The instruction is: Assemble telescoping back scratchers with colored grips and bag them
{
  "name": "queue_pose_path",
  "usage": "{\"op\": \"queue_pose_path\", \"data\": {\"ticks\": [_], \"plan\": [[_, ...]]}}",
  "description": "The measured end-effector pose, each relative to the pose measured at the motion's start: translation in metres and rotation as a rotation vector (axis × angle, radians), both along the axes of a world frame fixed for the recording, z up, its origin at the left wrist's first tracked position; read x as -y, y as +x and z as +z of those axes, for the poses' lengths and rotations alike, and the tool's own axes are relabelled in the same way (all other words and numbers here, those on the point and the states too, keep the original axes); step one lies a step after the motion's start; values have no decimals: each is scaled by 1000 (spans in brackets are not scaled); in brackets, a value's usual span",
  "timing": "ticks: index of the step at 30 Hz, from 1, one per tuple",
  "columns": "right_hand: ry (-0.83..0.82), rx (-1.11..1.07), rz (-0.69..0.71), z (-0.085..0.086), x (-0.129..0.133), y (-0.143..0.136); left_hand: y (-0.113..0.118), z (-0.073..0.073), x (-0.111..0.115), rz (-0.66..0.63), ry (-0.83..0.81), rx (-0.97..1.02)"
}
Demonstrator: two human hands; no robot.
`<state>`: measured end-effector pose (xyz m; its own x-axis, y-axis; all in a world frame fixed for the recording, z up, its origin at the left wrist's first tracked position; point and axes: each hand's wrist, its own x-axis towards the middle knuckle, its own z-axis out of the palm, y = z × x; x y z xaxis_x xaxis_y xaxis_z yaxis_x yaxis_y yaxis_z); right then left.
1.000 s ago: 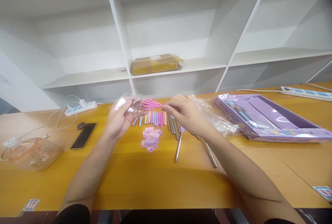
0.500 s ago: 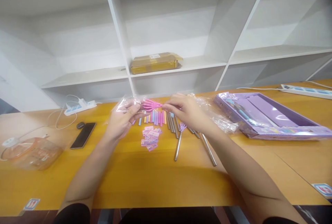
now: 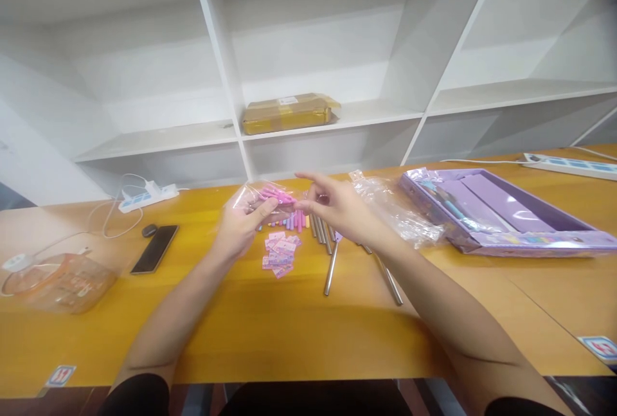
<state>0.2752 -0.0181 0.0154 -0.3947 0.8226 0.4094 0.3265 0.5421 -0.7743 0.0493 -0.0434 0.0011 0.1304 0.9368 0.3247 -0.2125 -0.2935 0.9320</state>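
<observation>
My left hand (image 3: 245, 220) is closed on a clear plastic bag (image 3: 248, 196), its thumb pressing from the near side. Bright pink hand-shaped pieces (image 3: 277, 194) show in the bag's mouth. At their narrow end, my right hand (image 3: 337, 204) pinches a pink piece between thumb and curled fingers, index finger raised. Below the hands lies a row of pastel sticks (image 3: 297, 220), partly covered by my left hand. Small pink printed cards (image 3: 279, 252) are piled in front. Several metal tubes (image 3: 318, 229) lie partly under my right hand. One nearer metal tube (image 3: 331, 268) has a purple hand-shaped end.
At right stand crumpled clear wrap (image 3: 398, 213) and a purple box (image 3: 511, 210). A phone (image 3: 155, 249), a power strip (image 3: 148, 197) and a clear orange-rimmed container (image 3: 62, 281) are on the left. A taped carton (image 3: 289, 114) sits on the white shelf.
My left hand has moved right with the bag, and the pink pieces now sit deeper behind its thumb. My right index finger has lifted away from the thumb.
</observation>
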Motion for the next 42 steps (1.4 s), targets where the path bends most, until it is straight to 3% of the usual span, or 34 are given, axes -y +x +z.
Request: {"op": "queue_pose_path", "data": {"ticks": [6, 12, 17, 29, 37, 42], "plan": [[-123, -46, 118, -2, -1, -3, 6, -6, -3, -43, -80, 61], [-178, 145, 153, 12, -4, 14, -16, 12, -6, 35, -10, 103], [-129, 169, 130, 15, -6, 22, -32, 22, -9, 52, 9, 157], [-131, 84, 97, 12, -5, 16, -15, 5, -10, -79, 4, 133], [-93, -24, 14, 9, 0, 6, -8, 3, -13, -55, -42, 172], [-33, -67, -13, -2, 9, -7, 3, -6, -11, -105, -105, 185]]}}
